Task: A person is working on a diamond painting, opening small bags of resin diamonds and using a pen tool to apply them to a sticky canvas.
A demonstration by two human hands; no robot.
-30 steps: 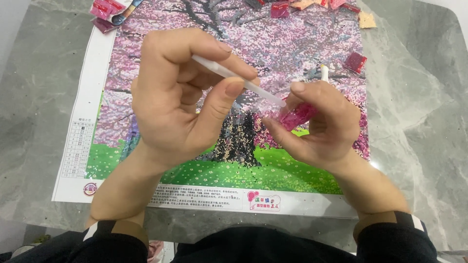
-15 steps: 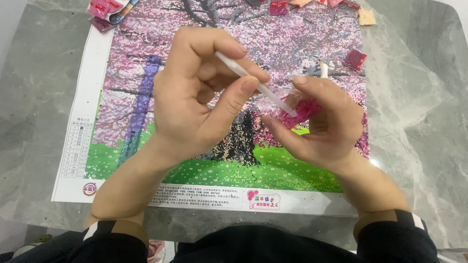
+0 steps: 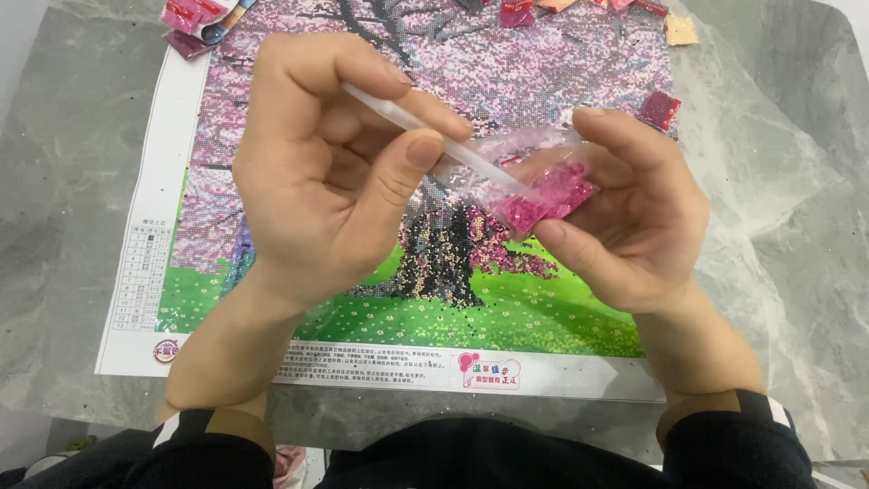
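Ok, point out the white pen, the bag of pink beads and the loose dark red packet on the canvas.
white pen (image 3: 425,133), head view, mid-shaft.
bag of pink beads (image 3: 552,195), head view, bead-filled lower half.
dark red packet (image 3: 659,109), head view, its centre, upper right of the canvas.

Clear bead packet, pink contents, in right hand. Red packets beyond. White legend strip left of left hand.
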